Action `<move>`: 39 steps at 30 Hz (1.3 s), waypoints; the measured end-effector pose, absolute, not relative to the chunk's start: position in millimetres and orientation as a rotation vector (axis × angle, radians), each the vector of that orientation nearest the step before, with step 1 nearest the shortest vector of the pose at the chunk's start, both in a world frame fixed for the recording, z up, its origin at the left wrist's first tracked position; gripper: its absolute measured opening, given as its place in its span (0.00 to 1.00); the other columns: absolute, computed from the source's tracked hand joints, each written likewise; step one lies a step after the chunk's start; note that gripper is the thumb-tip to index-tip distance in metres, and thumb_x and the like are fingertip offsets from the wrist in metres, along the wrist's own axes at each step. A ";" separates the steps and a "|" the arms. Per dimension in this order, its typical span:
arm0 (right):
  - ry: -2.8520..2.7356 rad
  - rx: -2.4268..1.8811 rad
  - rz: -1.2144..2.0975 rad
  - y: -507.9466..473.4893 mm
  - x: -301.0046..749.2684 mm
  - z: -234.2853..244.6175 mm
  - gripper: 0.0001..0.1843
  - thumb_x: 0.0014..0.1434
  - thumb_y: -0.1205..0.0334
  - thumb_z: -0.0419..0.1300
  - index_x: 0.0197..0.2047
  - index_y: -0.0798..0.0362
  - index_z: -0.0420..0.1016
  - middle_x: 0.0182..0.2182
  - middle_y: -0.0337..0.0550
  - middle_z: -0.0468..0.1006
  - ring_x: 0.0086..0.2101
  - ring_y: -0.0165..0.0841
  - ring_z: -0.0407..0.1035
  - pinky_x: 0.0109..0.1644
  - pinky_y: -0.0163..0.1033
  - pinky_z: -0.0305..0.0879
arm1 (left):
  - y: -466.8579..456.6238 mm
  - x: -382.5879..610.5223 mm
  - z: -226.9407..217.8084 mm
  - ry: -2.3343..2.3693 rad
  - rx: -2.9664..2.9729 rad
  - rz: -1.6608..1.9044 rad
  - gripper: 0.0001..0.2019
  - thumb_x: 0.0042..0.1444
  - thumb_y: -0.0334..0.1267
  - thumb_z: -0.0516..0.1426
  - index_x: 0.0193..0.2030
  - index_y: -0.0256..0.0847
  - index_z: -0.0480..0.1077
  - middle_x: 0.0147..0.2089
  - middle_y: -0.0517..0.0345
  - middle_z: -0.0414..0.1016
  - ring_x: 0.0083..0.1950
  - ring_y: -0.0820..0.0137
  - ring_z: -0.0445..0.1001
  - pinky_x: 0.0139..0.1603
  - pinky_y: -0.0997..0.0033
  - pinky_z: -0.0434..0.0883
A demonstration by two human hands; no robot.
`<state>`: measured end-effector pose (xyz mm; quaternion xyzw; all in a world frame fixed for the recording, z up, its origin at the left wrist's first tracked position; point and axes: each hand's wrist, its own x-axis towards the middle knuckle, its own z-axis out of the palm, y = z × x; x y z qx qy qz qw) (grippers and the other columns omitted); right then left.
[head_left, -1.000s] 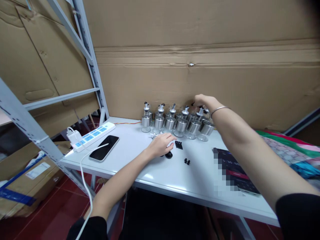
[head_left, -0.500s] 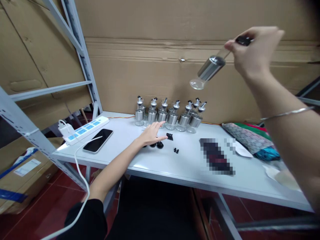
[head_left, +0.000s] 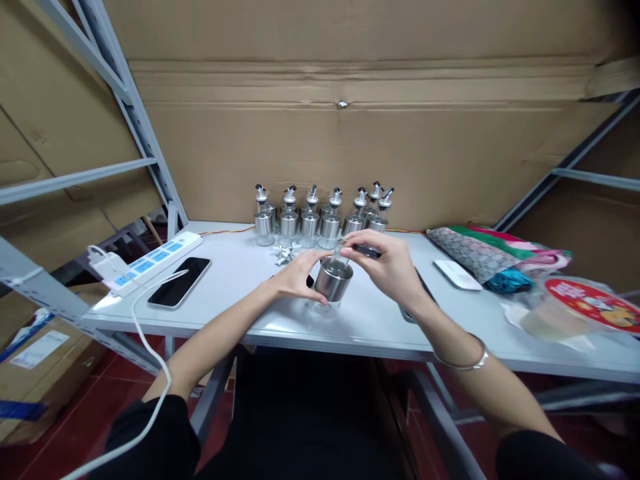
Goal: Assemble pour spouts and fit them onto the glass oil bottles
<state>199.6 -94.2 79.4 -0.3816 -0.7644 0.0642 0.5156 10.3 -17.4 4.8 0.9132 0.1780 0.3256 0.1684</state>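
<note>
A glass oil bottle (head_left: 334,279) with a steel sleeve stands almost upright on the table in front of me. My left hand (head_left: 300,277) wraps its left side, thumb low on the front of the sleeve. At the neck, the fingers of my right hand (head_left: 387,263) are closed round the glass. A dark piece (head_left: 367,251) shows in that same hand; its exact kind is hidden by the fingers. Just behind my left hand lies a small pile of silvery spout parts (head_left: 285,253). Black parts (head_left: 310,281) peek out between my left hand and the bottle.
Several oil bottles with pour spouts (head_left: 309,225) stand in rows against the cardboard. A power strip (head_left: 150,263) and a phone (head_left: 180,283) lie left. To the right are a white device (head_left: 457,275), a patterned bag (head_left: 465,250) and a red-lidded tub (head_left: 595,303).
My right hand has brought the bottle down from high on the right to the table. My left hand, spread over the small parts before, now grips the bottle's sleeve.
</note>
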 end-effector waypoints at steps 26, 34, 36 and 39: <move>-1.658 -0.764 0.260 -73.4 150.3 104.3 0.25 0.61 0.57 0.54 0.14 0.53 0.56 0.18 0.36 0.58 0.23 0.26 0.58 0.31 0.34 0.58 | -17.0 11.7 -1.9 0.518 2.630 1.051 0.32 0.47 0.67 0.53 0.43 0.37 0.70 0.38 0.50 0.77 0.40 0.62 0.75 0.44 0.64 0.69; -1.731 -0.725 0.432 -58.4 151.5 106.1 0.29 0.62 0.48 0.51 0.14 0.53 0.52 0.14 0.33 0.52 0.18 0.23 0.49 0.24 0.34 0.47 | -14.8 11.6 -3.5 0.420 2.642 1.144 0.31 0.48 0.65 0.53 0.43 0.37 0.70 0.38 0.50 0.77 0.38 0.62 0.76 0.40 0.64 0.69; -1.741 -0.716 0.396 -58.6 148.9 106.0 0.30 0.62 0.44 0.49 0.15 0.53 0.53 0.14 0.33 0.53 0.19 0.23 0.49 0.24 0.34 0.47 | -14.2 11.4 -3.9 0.419 2.640 1.147 0.30 0.49 0.65 0.53 0.43 0.37 0.70 0.36 0.51 0.77 0.37 0.63 0.76 0.39 0.65 0.69; -1.809 -0.713 0.329 -58.9 147.2 106.9 0.31 0.61 0.40 0.48 0.15 0.53 0.53 0.14 0.34 0.54 0.19 0.24 0.49 0.25 0.34 0.46 | -13.8 11.0 -4.3 0.420 2.640 1.158 0.30 0.49 0.65 0.53 0.42 0.38 0.70 0.35 0.52 0.77 0.35 0.64 0.76 0.38 0.66 0.69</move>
